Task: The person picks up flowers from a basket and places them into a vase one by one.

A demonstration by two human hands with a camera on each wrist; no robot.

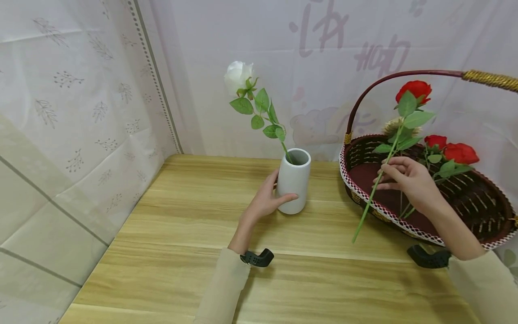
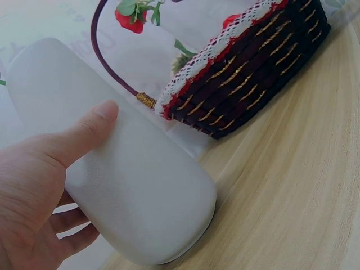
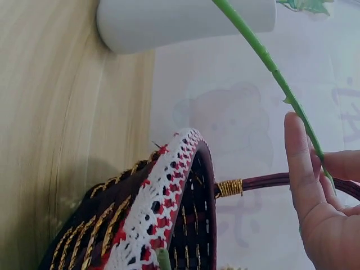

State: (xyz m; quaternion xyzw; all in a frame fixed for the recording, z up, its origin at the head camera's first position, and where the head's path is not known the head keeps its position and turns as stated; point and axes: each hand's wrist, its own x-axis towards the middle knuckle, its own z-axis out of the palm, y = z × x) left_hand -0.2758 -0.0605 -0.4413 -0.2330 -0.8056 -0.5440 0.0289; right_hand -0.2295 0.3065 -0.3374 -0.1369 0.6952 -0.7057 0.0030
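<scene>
My left hand grips the white vase low on its side, thumb across the front and fingers behind it. The vase stands upright on the table. A white rose leans left out of its mouth. In the left wrist view the thumb lies flat along the vase wall. My right hand pinches the green stem of a red rose between thumb and fingers. The bloom tilts up and right, and the stem's lower end points down-left, in front of the basket rim.
A dark woven basket with lace trim and a tall arched handle stands at the right. Inside are more red roses and a pale, spiky flower. A patterned curtain hangs behind the wooden table.
</scene>
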